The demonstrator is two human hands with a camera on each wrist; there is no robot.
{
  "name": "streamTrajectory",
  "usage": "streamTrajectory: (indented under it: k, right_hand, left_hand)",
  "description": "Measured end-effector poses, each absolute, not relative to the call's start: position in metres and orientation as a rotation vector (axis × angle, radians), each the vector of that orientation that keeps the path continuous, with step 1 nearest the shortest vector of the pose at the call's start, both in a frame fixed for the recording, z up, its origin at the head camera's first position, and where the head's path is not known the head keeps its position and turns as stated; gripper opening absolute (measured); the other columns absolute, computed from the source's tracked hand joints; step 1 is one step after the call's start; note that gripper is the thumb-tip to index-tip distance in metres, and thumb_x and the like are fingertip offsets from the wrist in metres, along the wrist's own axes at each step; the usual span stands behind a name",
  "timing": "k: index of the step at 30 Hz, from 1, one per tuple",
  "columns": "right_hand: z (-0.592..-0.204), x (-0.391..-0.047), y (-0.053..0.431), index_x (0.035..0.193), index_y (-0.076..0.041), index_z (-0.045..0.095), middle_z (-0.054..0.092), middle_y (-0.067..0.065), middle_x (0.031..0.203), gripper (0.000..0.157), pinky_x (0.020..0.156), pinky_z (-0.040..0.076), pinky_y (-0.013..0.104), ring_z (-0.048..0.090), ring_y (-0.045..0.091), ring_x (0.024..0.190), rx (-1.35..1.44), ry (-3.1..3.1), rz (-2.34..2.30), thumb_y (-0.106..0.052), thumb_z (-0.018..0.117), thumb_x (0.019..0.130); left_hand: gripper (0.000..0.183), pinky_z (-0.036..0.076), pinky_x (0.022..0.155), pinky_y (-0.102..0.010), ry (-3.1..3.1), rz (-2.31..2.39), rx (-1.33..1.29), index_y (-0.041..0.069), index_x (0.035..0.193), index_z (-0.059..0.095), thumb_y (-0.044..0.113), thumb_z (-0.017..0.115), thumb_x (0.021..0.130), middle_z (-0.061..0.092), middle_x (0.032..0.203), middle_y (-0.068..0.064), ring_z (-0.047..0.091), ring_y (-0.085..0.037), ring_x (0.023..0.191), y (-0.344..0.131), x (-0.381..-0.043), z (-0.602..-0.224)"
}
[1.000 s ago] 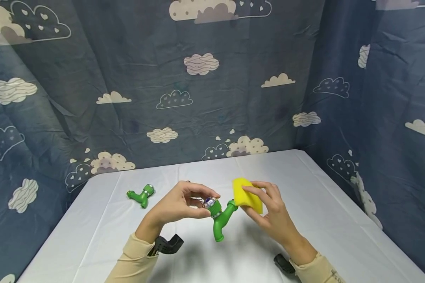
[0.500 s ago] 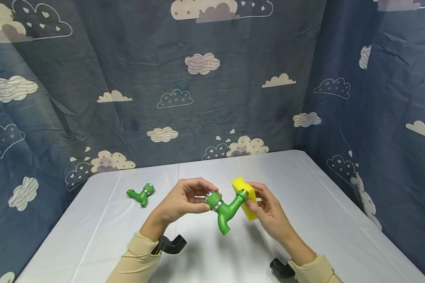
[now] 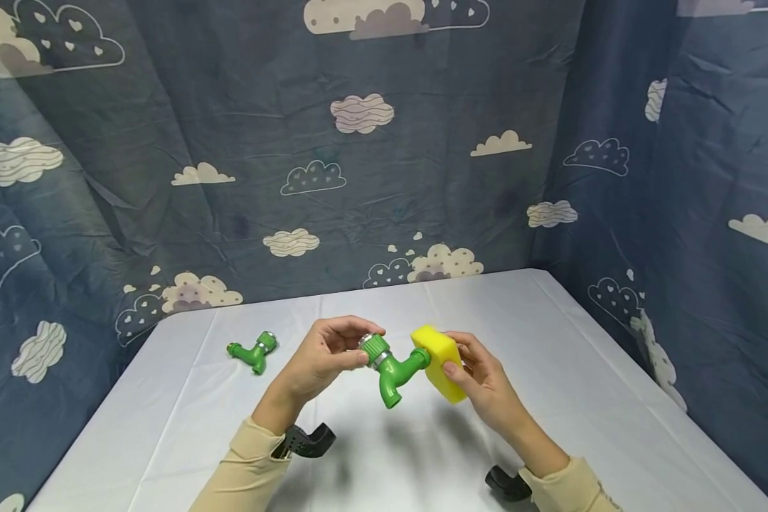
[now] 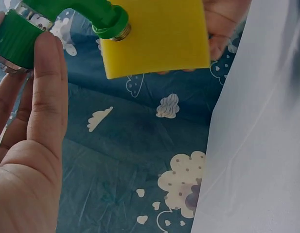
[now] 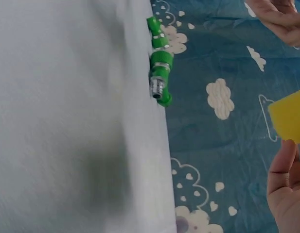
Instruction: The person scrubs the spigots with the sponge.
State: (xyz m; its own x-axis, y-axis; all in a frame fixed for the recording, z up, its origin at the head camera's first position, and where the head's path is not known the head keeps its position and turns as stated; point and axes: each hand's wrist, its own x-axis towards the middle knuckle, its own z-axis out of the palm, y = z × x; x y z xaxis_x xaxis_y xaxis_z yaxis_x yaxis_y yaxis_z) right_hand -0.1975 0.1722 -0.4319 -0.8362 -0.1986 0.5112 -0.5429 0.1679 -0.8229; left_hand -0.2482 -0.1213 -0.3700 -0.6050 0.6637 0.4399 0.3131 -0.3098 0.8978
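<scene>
My left hand [image 3: 325,358] pinches a green faucet [image 3: 398,370] by its ribbed knob, between thumb and fingers. It hangs above the table with its spout pointing down. My right hand [image 3: 486,377] grips a yellow sponge [image 3: 446,359], thumb on the near side and fingers behind. The faucet's threaded end lies right at the sponge's broad face; in the left wrist view the brass thread [image 4: 123,33] overlaps the sponge [image 4: 159,41]. At the right edge of the right wrist view, my thumb shows under the sponge [image 5: 291,116].
A second green faucet [image 3: 254,352] lies on the white-covered table [image 3: 166,427], left of my left hand. Dark blue cloth [image 3: 397,185] with cloud prints hangs behind the table and along both sides. A black strap piece [image 3: 310,441] sticks out from my left wrist.
The faucet has turned, and its spout has risen from a second ago. Half a second ago its threaded end stood in front of the sponge; both have since shifted slightly, bringing that end to the sponge's face.
</scene>
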Motion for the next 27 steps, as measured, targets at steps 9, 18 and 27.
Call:
streamTrajectory:
  k: [9, 18, 27]
  right_hand:
    - [-0.4315, -0.1977, 0.1714, 0.142, -0.01, 0.057, 0.069, 0.002, 0.123, 0.034, 0.082, 0.061, 0.028, 0.069, 0.012, 0.102, 0.7, -2.163, 1.701, -0.005, 0.057, 0.108]
    - [-0.4323, -0.1968, 0.1727, 0.142, -0.01, 0.058, 0.07, -0.012, 0.123, 0.034, 0.083, 0.061, 0.028, 0.069, 0.011, 0.103, 0.746, -2.191, 1.702, -0.006, 0.058, 0.108]
    - [-0.4318, -0.1963, 0.1758, 0.142, -0.01, 0.053, 0.072, -0.007, 0.12, 0.031, 0.079, 0.063, 0.031, 0.071, 0.016, 0.097, 0.777, -2.197, 1.856, -0.009, 0.05, 0.111]
  left_hand:
    - [0.031, 0.061, 0.085, -0.018, 1.602, 2.07, 1.254, 0.024, 0.128, 0.077, 0.01, 0.074, 0.1, 0.075, 0.118, 0.009, 0.071, -0.002, 0.097, -0.1274, -0.2511, -0.3714]
    - [0.033, 0.062, 0.086, -0.019, 1.59, 1.966, 1.294, 0.022, 0.128, 0.078, 0.009, 0.077, 0.098, 0.079, 0.118, 0.007, 0.073, -0.005, 0.098, -0.1272, -0.2521, -0.3688]
    - [0.033, 0.061, 0.087, -0.02, 1.669, 1.901, 1.308, 0.023, 0.127, 0.078, 0.009, 0.078, 0.097, 0.078, 0.122, 0.007, 0.073, -0.006, 0.097, -0.126, -0.249, -0.3671]
